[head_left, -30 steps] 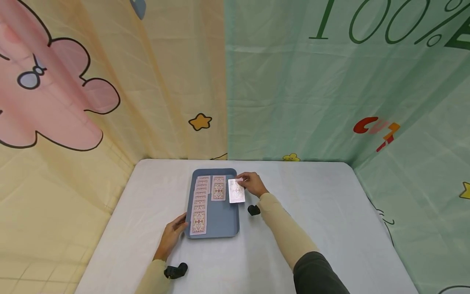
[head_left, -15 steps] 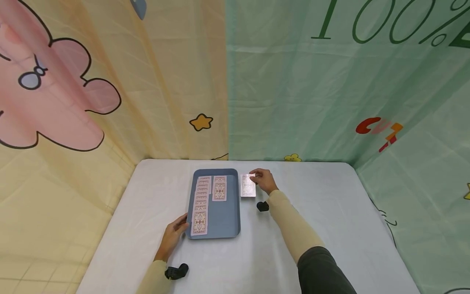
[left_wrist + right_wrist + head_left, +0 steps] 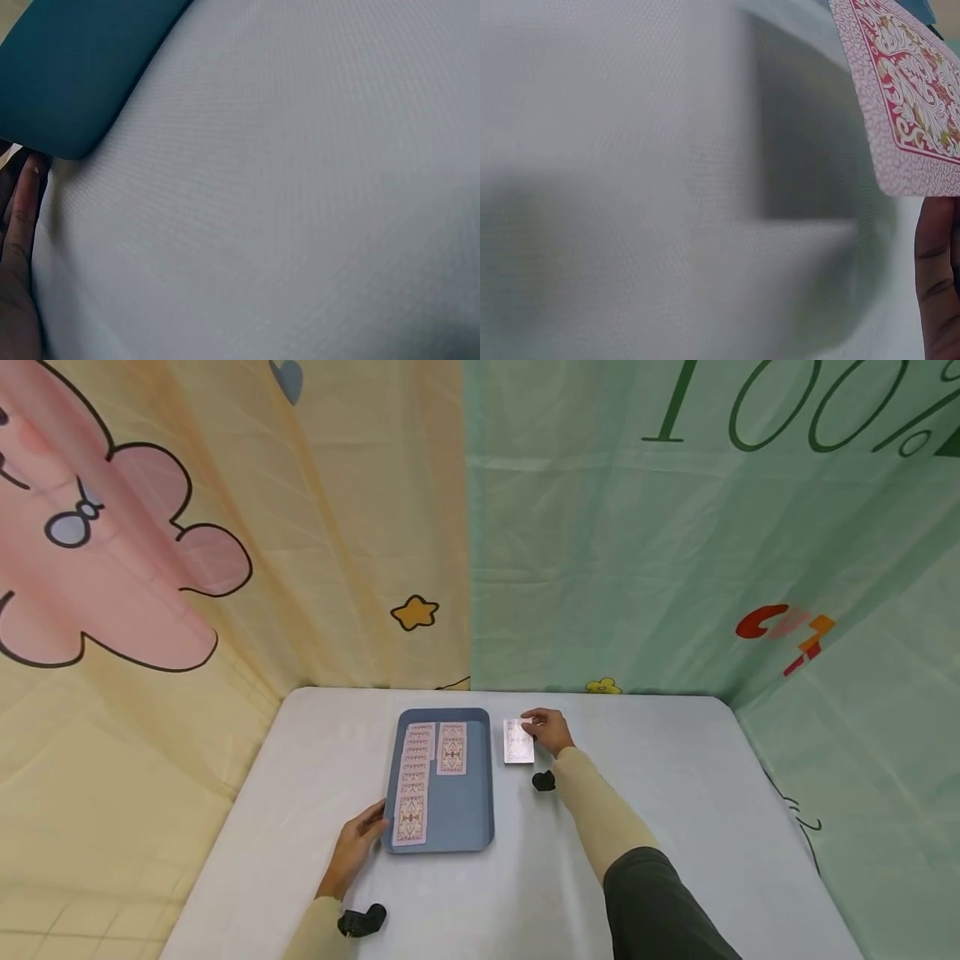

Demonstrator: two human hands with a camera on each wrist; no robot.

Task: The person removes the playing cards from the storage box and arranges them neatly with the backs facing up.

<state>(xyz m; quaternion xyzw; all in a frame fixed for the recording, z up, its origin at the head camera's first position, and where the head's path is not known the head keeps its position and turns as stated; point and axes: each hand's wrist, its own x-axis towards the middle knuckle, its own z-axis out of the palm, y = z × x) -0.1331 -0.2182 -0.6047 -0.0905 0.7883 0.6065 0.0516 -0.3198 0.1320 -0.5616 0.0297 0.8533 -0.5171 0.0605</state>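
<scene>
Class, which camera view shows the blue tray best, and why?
The head view: it shows the tray nearly whole, with cards in it. The left wrist view catches only a cropped part; the right wrist view, at most a blue sliver beyond the held card.

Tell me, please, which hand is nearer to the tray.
Left: the left hand is at the tray's near left edge, while the right hand is beyond the right side of the tray, holding a card.
</scene>
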